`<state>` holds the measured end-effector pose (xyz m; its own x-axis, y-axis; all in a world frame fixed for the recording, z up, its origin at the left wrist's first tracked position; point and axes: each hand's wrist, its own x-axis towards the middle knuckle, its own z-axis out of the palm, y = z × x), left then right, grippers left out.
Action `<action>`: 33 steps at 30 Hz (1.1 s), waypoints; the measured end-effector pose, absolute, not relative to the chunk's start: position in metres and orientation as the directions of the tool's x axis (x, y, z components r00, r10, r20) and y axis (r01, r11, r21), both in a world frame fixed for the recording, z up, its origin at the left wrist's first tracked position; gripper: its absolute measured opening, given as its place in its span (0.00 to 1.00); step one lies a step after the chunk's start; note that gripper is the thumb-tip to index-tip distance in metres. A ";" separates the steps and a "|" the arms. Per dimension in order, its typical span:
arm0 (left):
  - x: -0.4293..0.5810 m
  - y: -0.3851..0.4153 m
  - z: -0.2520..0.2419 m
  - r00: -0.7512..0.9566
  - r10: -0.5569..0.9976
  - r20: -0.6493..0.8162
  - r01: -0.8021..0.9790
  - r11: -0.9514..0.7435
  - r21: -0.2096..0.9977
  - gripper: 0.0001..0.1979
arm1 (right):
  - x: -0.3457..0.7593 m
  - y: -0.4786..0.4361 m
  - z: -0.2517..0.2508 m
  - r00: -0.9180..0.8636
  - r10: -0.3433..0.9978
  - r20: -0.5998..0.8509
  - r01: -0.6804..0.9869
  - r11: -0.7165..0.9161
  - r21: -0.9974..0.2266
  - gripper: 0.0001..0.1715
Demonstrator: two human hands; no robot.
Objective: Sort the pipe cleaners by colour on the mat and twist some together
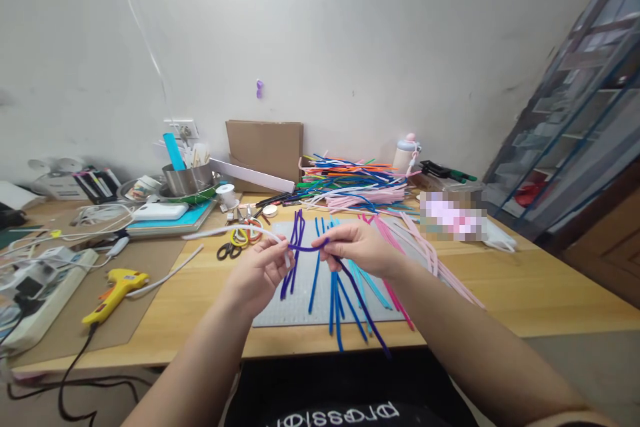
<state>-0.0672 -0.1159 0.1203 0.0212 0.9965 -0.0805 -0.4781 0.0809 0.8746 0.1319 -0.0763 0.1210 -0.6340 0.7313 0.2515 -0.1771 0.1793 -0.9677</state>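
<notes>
above the surface [183, 290], near its front edge, the left hand [267, 265] pinches a white fuzzy stem [241, 229] and a purple stem [307, 249], which the right hand [364, 248] also pinches. a yellow glue gun [115, 290] lies toward the surface's front left corner.

A head-worn camera looks forward and down over nearby hands [264, 265] [363, 248].

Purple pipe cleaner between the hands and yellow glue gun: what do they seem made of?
Purple pipe cleaner: matte, probably fuzzy fibre given its soft edges, perhaps over wire; the core is hidden. Yellow glue gun: probably hard plastic, lightly glossy, from its smooth, evenly coloured body.
</notes>
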 end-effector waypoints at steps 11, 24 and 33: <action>-0.069 -0.157 0.116 0.429 0.837 -0.338 -0.473 0.527 0.706 0.09 | 0.174 -0.121 0.154 -0.584 0.598 0.550 0.138 0.740 -0.659 0.13; -0.058 -0.162 0.101 0.139 0.989 -0.058 -0.139 0.078 0.987 0.10 | 0.137 -0.142 0.093 -0.392 0.875 0.284 -0.549 0.025 -0.835 0.06; -0.049 -0.166 0.093 -0.036 0.998 0.049 -0.037 -0.051 0.998 0.09 | 0.124 -0.149 0.079 -0.403 0.896 0.187 -0.767 -0.219 -0.603 0.15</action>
